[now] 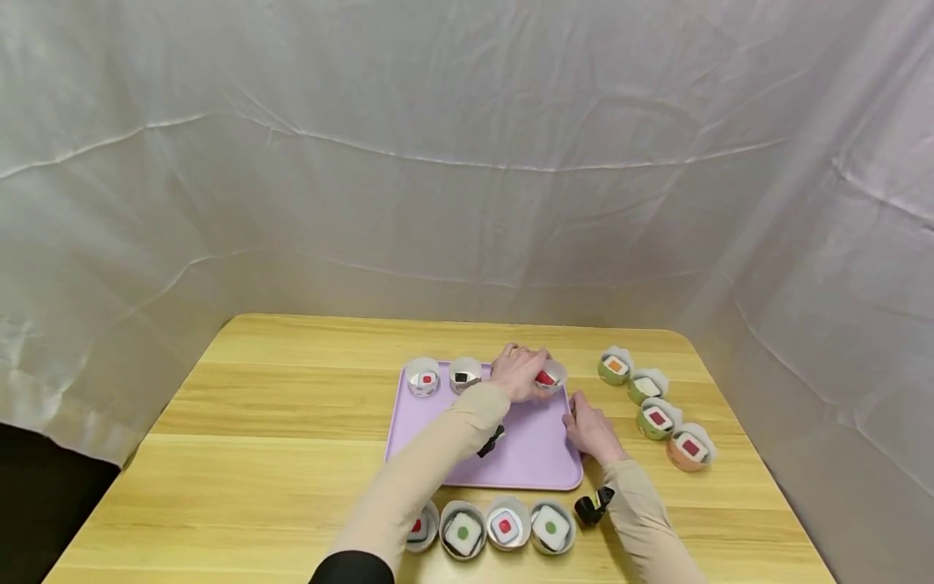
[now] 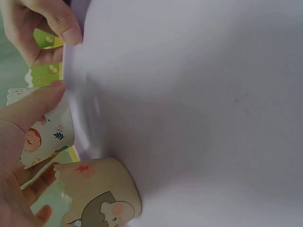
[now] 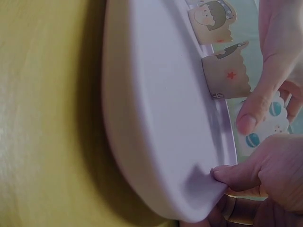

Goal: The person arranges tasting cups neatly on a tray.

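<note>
At the tray's far right corner, my left hand point(image 1: 520, 375) holds a paper baking cup point(image 1: 558, 376) with a red piece inside. The left wrist view shows my thumb across the side of this white cup point(image 2: 49, 135), which has a doughnut print. My right hand point(image 1: 594, 428) grips the right rim of the lilac tray point(image 1: 540, 454), its thumb point(image 3: 241, 176) over the edge. Two more cups stand along the tray's far side: a left one point(image 1: 422, 378) with a red-centred piece and a middle one point(image 1: 464, 375) with a dark piece. My left forearm hides part of the tray.
Several cups with white, square, colour-centred pieces, such as a green-centred one point(image 1: 463, 530), line the table in front of the tray. To its right runs a slanting row of green cups point(image 1: 614, 367) and an orange cup point(image 1: 689, 449). A pale curtain point(image 1: 467, 203) closes off the back.
</note>
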